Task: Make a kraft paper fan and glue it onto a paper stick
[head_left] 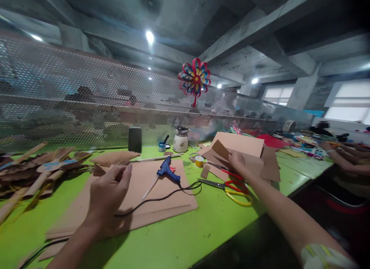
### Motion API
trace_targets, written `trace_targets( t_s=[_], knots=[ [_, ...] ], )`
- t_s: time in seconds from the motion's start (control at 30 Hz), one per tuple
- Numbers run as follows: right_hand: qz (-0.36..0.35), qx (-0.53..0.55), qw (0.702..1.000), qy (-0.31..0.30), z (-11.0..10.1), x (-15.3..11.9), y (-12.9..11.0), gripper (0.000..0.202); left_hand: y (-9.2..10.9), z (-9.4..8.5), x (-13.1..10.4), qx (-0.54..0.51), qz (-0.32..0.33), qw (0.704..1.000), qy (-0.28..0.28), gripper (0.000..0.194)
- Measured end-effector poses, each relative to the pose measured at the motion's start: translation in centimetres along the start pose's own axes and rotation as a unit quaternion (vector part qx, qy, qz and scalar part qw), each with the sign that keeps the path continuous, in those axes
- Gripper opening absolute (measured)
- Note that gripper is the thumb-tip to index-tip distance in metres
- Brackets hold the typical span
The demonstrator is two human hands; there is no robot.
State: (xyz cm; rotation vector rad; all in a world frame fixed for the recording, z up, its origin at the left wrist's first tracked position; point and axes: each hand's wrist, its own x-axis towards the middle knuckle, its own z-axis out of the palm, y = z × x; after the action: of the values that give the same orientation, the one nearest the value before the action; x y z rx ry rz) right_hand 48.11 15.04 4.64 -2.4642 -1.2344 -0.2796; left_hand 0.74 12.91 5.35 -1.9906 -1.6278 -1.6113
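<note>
My left hand (108,192) is closed, thumb and fingertips pressed together, above brown kraft paper sheets (176,184). Right behind it is a pleated brown paper fan (115,158); whether the fingers grip the fan is hidden. On the sheets lies a blue hot glue gun (168,170) with a glue stick in it and a black cord. My right hand (237,161) pinches a small brown cardboard piece (220,150) by its edge, over other brown cardboard (239,142). Scissors with red and yellow handles (228,188) lie below that hand.
A yellow spool (199,161), a small blue jar (162,146) and a white pot (180,141) stand on the green table (173,238). Pleated paper crafts (50,167) crowd the left. A perforated metal screen (115,122) runs along the back. Another person's arms (349,161) rest at far right.
</note>
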Motion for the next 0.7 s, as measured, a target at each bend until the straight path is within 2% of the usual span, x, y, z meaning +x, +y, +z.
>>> trace_targets(
  t_s=[0.2,0.3,0.4,0.53,0.7],
  knots=[
    [0.020,-0.015,0.999,0.044,-2.8,2.9,2.6,0.029,0.1,0.1,0.0,0.018,0.009,1.000,-0.003,0.032],
    [-0.017,-0.024,0.995,0.092,-4.3,3.7,2.7,0.029,0.0,0.2,-0.1,0.028,0.010,0.999,-0.012,0.032],
    [-0.076,-0.034,0.988,0.133,-4.8,3.7,2.1,0.030,0.0,0.2,-0.1,0.035,0.017,0.999,-0.009,0.030],
    [-0.133,-0.052,0.981,0.133,-3.2,2.8,1.5,0.023,-0.1,0.3,-0.1,0.037,0.034,0.999,-0.009,0.032],
    [-0.131,-0.074,0.986,0.074,0.2,1.3,1.9,0.024,-0.3,0.0,0.0,0.041,0.009,0.998,-0.038,0.029]
  ],
)
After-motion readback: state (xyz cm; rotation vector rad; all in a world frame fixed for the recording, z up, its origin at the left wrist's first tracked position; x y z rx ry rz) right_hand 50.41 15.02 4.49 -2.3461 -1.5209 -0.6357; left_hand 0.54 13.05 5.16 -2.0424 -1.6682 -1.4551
